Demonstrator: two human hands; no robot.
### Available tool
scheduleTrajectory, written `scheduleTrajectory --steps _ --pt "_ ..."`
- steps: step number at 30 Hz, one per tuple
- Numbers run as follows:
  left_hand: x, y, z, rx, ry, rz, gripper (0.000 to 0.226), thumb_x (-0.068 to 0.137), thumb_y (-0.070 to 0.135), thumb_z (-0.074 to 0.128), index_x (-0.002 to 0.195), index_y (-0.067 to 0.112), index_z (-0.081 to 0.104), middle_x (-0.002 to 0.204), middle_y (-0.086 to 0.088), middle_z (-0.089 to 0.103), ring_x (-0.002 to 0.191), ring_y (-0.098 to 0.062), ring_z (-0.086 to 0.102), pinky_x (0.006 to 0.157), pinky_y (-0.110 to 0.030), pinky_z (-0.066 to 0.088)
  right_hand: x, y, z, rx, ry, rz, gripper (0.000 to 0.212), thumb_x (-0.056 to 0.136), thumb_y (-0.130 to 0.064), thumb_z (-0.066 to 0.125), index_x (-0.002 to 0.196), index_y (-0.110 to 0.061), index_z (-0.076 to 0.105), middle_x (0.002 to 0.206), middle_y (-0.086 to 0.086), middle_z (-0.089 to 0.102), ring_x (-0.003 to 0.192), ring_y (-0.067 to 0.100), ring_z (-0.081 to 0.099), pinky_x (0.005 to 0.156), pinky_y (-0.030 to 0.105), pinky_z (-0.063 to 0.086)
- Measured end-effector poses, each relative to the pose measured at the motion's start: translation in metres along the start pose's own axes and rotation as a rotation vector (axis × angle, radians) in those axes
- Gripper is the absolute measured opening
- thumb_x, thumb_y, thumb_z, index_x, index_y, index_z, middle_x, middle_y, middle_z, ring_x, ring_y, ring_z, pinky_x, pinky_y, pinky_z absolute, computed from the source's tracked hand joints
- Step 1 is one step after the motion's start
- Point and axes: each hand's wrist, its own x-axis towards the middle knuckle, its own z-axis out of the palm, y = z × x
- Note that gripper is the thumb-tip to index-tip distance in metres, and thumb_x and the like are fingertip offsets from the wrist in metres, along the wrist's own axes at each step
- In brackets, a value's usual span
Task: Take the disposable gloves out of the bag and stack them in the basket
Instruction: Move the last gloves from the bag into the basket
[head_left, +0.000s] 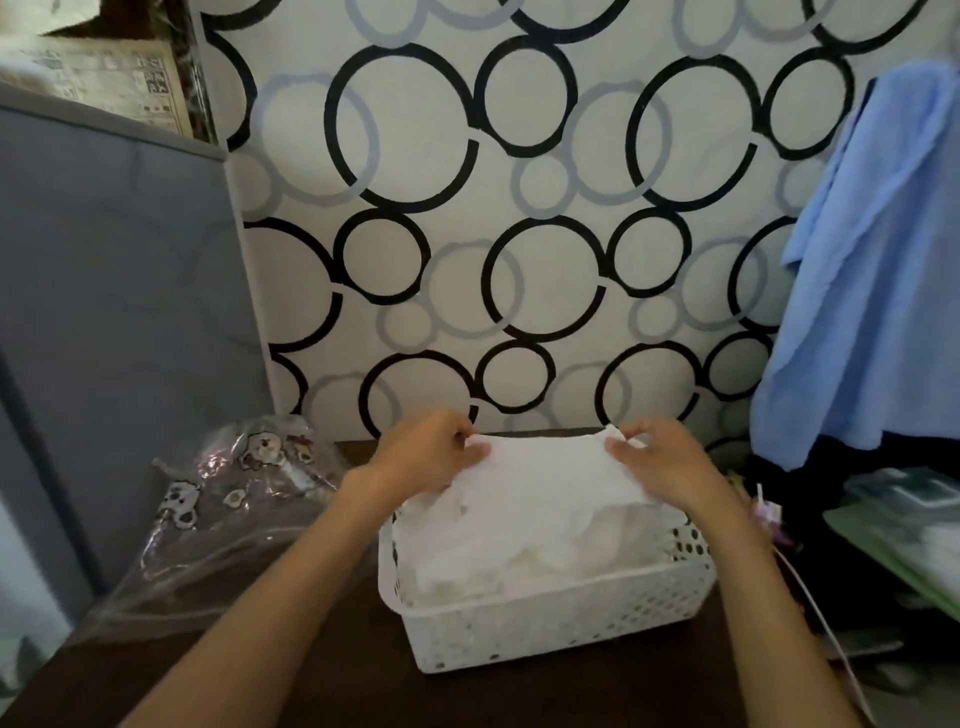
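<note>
The left hand and right hand are pinched on a glove, apparently stretched over the basket; the bag is seen at nine o'clock.

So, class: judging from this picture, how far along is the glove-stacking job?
Done: a pile of thin white disposable gloves fills the white perforated plastic basket. In hand: the left hand and right hand pinch one glove above it. Left: whatever remains in the clear printed bag, contents unclear.

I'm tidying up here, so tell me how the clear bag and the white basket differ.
The bag is soft, see-through and printed with cartoons; the basket is stiff, white and perforated. The bag lies slumped to the left, untouched; the basket stands upright, gloves piled inside. Both sit on the dark table.
</note>
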Motion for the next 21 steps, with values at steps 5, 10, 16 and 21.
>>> scheduleTrajectory --steps 5,10,16,21 --pt "0.001 0.004 0.004 0.071 0.183 0.004 0.029 0.089 0.053 0.056 0.096 0.025 0.061 0.085 0.005 0.067 0.076 -0.014 0.065 0.074 -0.033 0.051 0.001 0.008 0.003 -0.108 0.192 -0.004 0.02 0.086 -0.037 0.065 0.097 -0.021 0.067 0.117 0.003 0.062 0.105 0.023 0.055 0.078 0.028 0.037" --pt "-0.012 -0.004 -0.007 0.076 0.449 -0.049 0.034 0.09 0.057 0.052 0.097 0.025 0.063 0.089 0.008 0.068 0.084 -0.016 0.064 0.072 -0.033 0.051 -0.001 0.009 0.002 -0.11 0.205 -0.007 0.026 0.083 -0.04 0.068 0.102 -0.022 0.065 0.11 0.003 0.064 0.102 0.024 0.057 0.085 0.036 0.046" --pt "-0.051 0.0 -0.03 -0.046 -0.223 0.129 0.043 0.069 0.071 0.058 0.09 0.034 0.063 0.093 0.018 0.062 0.084 -0.004 0.057 0.079 -0.026 0.05 -0.004 0.005 -0.015 -0.115 -0.138 0.034 0.041 0.082 -0.018 0.072 0.119 -0.021 0.058 0.1 0.006 0.059 0.097 0.021 0.055 0.08 0.03 0.042" --pt "-0.056 -0.009 -0.033 -0.028 -0.343 0.253 0.013 0.082 0.038 0.072 0.091 0.037 0.063 0.097 0.018 0.062 0.092 -0.006 0.054 0.086 -0.028 0.047 -0.006 0.006 -0.02 -0.11 -0.163 0.076 0.048 0.082 -0.005 0.069 0.126 -0.017 0.056 0.119 0.014 0.06 0.096 0.024 0.053 0.076 0.031 0.042"
